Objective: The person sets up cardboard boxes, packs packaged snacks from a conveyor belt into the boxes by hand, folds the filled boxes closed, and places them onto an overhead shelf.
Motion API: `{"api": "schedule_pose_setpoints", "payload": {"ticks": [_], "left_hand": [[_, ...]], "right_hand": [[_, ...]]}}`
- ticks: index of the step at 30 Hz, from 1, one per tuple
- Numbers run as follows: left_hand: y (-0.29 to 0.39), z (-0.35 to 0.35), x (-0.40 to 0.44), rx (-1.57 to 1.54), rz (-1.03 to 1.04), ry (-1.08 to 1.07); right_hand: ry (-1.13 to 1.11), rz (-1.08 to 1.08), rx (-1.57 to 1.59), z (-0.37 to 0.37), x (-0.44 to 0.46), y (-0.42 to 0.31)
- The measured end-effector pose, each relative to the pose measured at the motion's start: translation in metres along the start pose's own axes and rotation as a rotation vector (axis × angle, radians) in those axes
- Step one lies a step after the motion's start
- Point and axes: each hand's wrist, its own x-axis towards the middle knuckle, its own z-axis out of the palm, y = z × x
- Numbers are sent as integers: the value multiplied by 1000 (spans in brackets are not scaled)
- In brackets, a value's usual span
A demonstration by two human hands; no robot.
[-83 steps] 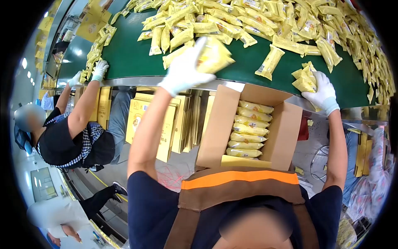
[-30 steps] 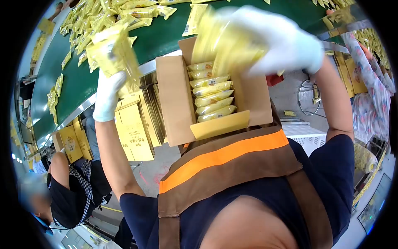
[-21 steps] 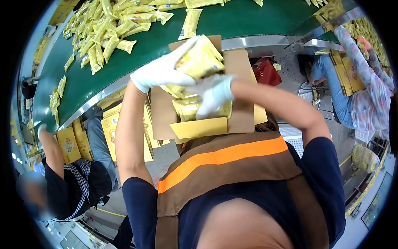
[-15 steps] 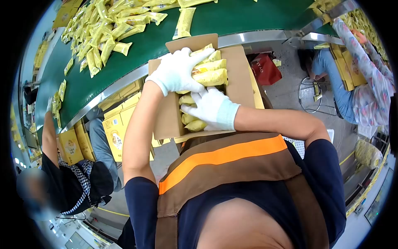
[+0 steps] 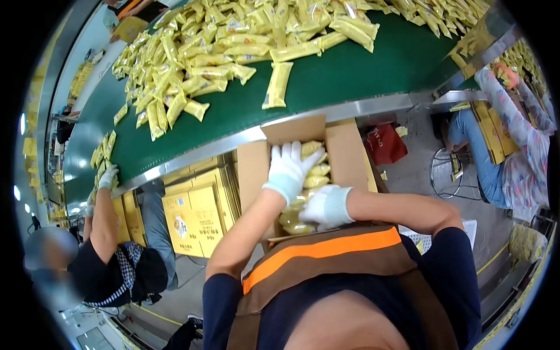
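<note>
An open cardboard box [image 5: 254,169] stands against my apron, its flaps spread, with yellow wrapped packets [image 5: 317,170] in a row inside. My left hand [image 5: 291,170], in a white glove, lies over the packets at the box's left side with its fingers spread. Lower down, my right hand [image 5: 328,207], also gloved, rests on the packets near the box's front edge; its fingers point left and are partly bent. Neither hand visibly lifts a packet. A loose packet [image 5: 277,85] lies on the green belt beyond the box.
Many packets [image 5: 216,44] are heaped on the green belt [image 5: 233,114], which has a metal edge [image 5: 373,106]. Flattened yellow cartons [image 5: 195,219] stand left of the box. A co-worker [image 5: 125,256] reaches to the belt at left; another [image 5: 513,146] is at right. A red bag [image 5: 386,143] lies beyond the box.
The packets that both hands carried over from the belt are now in the box. My hands have moved down onto them. The view has shifted, showing more of the belt.
</note>
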Motion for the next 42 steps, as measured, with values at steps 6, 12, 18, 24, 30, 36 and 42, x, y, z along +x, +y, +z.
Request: {"api": "schedule_pose_setpoints", "payload": {"ticks": [6, 12, 18, 24, 30, 36, 42], "left_hand": [[-37, -83, 9, -267, 158, 182], [-130, -79, 118, -181, -334, 137], [-155, -22, 117, -226, -169, 129], [-163, -35, 37, -383, -117, 211], [-153, -68, 67, -962, -262, 404], [-97, -76, 169, -245, -424, -183], [-159, -50, 102, -243, -339, -113]], "right_hand": [[887, -219, 589, -98, -45, 101], [1262, 302, 532, -227, 23, 267], [774, 355, -306, -205, 104, 227], [844, 151, -421, -128, 41, 223], [859, 394, -477, -107, -33, 236], [806, 277, -467, -87, -31, 215], [1242, 514, 105, -98, -71, 239]]}}
